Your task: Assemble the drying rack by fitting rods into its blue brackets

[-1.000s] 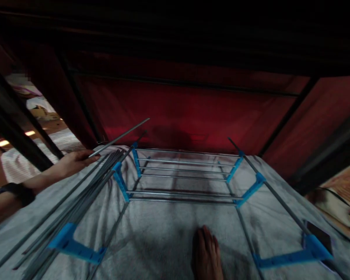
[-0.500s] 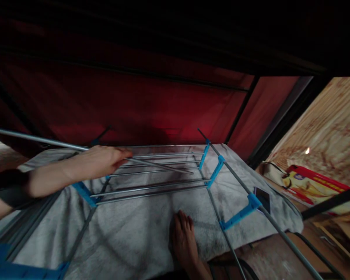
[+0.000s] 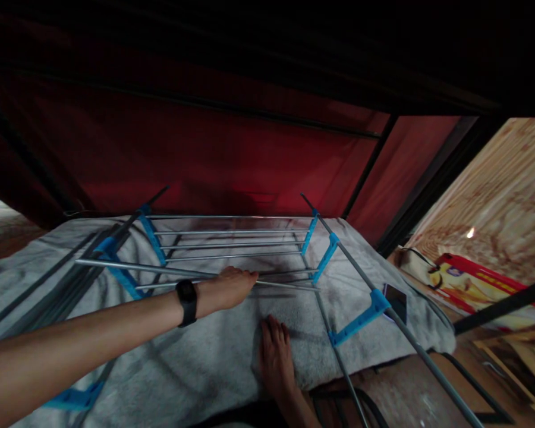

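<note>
Carried right and lower since the earlier frame: left hand (image 3: 238,285) with a long metal rod (image 3: 129,267), its left end now drawn fully into view. At far left, a bundle of loose rods (image 3: 66,291) lying on the grey blanket (image 3: 200,351). Next along, left middle bracket (image 3: 123,279) in blue, crossed by the held rod and overshot by its left end. Farther in, fingers curled tightly around that rod, back of the hand uppermost. Long axis crosswise over the blanket, close to parallel with the fixed rungs (image 3: 232,245), left end towards the bundle, right end slightly nearer the wearer. By the look of it, setting a crosspiece between the brackets; next move calling for the right tip to be lined up with the right middle bracket (image 3: 325,258), then the left end brought down. Tip beside that bracket's lower end, contact too fine to make out. Below, apparently a bare foot (image 3: 276,353). Rightmost, phone (image 3: 396,300) near the side pole (image 3: 423,354). Right hand nowhere visible, grip unknown.
</note>
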The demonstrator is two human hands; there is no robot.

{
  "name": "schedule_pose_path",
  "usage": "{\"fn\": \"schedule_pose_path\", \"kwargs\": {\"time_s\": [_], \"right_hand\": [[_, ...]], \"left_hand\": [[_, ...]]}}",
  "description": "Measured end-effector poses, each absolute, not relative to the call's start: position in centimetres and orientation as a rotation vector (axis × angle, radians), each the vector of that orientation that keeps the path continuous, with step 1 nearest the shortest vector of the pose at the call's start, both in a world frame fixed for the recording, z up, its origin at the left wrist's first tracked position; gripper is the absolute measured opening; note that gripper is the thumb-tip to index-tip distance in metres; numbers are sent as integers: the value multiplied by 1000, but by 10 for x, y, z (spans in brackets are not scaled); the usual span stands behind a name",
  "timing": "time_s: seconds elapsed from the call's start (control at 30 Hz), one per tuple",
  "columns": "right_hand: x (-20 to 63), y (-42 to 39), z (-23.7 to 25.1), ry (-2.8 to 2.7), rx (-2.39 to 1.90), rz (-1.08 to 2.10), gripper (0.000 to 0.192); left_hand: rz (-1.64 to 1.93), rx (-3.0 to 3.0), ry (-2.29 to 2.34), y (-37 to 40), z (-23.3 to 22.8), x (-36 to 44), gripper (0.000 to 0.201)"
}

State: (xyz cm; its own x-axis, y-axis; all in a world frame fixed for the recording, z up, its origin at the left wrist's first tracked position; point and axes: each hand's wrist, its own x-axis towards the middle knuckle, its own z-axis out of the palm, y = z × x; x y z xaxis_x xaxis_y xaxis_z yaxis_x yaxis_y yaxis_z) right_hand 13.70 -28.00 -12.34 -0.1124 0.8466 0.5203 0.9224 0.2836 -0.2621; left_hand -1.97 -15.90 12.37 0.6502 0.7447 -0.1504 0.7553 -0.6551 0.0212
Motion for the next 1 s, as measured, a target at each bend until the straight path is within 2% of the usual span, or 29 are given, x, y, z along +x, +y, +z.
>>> {"fn": "schedule_pose_path", "kwargs": {"time_s": [0.17,0.4,0.63,0.77,1.0], "right_hand": [[142,-277,-127,-2012,-1520,-234,53],[152,-276,-133,-2115,-1387,-276,50],[156,-271,-146,-2132,-1316,-358,53],[161,-263,-160,-2076,-1323,-328,50],[170,-257,-174,-2103,-1253,-180,44]], "left_hand": [[-183,2690,1228,-171,77,-8,45],[-396,2496,1265,-180,51,16,32],[-265,2434,1446,-194,0,-3,27],[-123,2462,1501,-203,-27,-17,32],[-2,2492,1477,-206,-47,-34,31]]}}
